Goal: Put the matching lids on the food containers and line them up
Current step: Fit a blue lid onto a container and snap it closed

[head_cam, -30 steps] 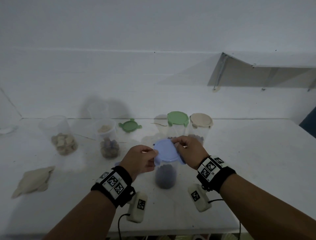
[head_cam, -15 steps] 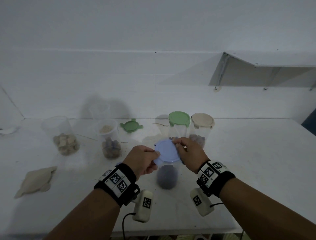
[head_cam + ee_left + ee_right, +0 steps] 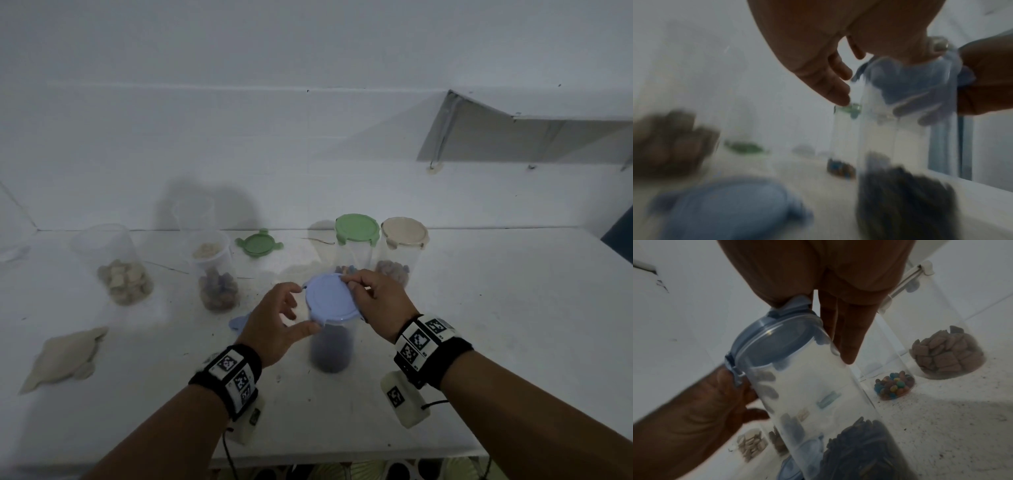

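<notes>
A blue lid sits on top of a tall clear container holding dark pieces, at the table's middle front. My right hand curls over the lid's far right rim and pinches its tab. In the right wrist view its fingers run down the container's side beside the lid. My left hand is at the lid's left, fingers spread, with only the thumb pressing the front tab. A second blue lid lies on the table partly under the left hand.
Behind stand a green-lidded container and a beige-lidded container. A loose green lid lies at the back. Open containers stand at the left, and a beige lid lies front left. The table edge is near.
My left hand's fingers have let go of the lid and spread, leaving the thumb on the front tab. The right hand keeps its hold on the far rim.
</notes>
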A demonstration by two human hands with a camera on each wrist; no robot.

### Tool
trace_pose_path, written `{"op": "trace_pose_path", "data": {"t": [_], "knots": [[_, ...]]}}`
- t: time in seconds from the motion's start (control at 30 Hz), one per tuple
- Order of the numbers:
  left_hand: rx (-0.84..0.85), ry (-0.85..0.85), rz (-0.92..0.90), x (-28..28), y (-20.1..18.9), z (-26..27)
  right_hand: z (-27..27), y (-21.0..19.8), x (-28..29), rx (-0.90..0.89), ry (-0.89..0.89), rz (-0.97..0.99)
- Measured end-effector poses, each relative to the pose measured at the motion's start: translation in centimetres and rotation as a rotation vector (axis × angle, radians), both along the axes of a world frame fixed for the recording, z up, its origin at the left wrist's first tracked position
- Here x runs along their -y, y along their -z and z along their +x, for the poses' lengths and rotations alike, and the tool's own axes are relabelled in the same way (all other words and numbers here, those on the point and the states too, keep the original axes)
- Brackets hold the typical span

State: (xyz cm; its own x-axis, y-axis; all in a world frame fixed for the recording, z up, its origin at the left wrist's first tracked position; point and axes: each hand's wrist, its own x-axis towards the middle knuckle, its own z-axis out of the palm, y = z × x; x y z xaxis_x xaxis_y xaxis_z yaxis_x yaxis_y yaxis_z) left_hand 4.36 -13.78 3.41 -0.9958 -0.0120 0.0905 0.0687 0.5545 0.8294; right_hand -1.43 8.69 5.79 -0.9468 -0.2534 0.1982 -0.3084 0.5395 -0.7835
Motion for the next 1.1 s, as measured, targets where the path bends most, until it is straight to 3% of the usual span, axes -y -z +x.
{"op": "trace_pose_path", "data": {"t": [0.1, 0.2, 0.3, 0.47, 0.6, 0.67, 0.87, 1.1], "knots": [[-0.152, 0.128, -0.212, 1.3, -1.1, -2.0, -0.4, -0.1, 0.1, 0.002, -0.003, 0.028], [-0.079, 0.279, -0.358, 1.7, -1.9, -3.3, -0.5, 0.4, -0.1, 0.011, -0.016, -0.007], [-0.018, 0.309, -0.355, 1.2, -1.7, -3.3, -0.6, 0.6, -0.2, 0.001, -0.006, -0.005], [0.052, 0.184, -0.161, 1.1, -1.0, -2.3, -0.7, 0.1, -0.2, 0.076, -0.018, -0.083], [0.052, 0.115, 0.081, -0.4, 0.5, -0.4, 1.4, 0.2, -1.4, 0.268, 0.277, -0.542], [0.067, 0.11, 0.212, -1.5, 1.0, 0.6, 3.4, 1.5, -1.7, 0.428, 0.299, -0.699], [0.03, 0.091, 0.385, -3.7, 1.4, 2.1, 5.3, 3.8, -1.2, 0.593, 0.179, -0.848], [0.07, -0.077, 0.512, -4.6, 0.6, 2.4, 4.7, 4.9, -0.6, 0.577, 0.105, -0.849]]}}
